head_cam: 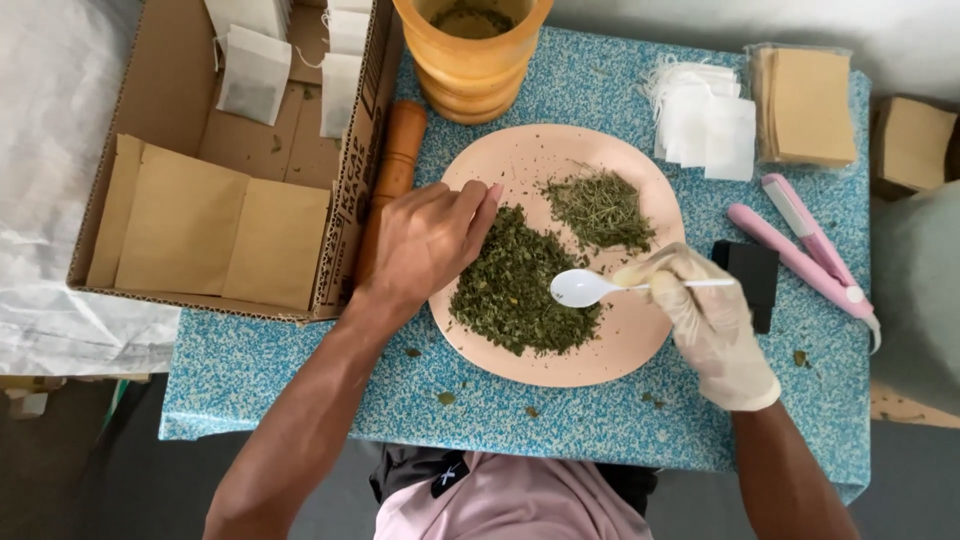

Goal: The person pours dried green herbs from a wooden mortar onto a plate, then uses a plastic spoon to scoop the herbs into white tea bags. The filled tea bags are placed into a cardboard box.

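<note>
A pale pink plate (520, 155) on the blue speckled table holds two heaps of dried green herb: a large dark heap (515, 285) and a smaller lighter heap (600, 208). My right hand (712, 325), in a thin pale glove, holds a white plastic spoon (585, 288) whose bowl lies over the edge of the large heap. My bare left hand (428, 240) rests on the plate's left rim, fingers bent together, fingertips touching the large heap. Whether it pinches any herb is hidden.
An open cardboard box (345, 215) at the left holds brown paper pouches and white filter bags. A wooden pestle (395, 165) lies beside it, an orange mortar (472, 70) behind. At the right lie white bags (705, 120), brown pouches (805, 105), a pink sealer (805, 255) and a black block (752, 275).
</note>
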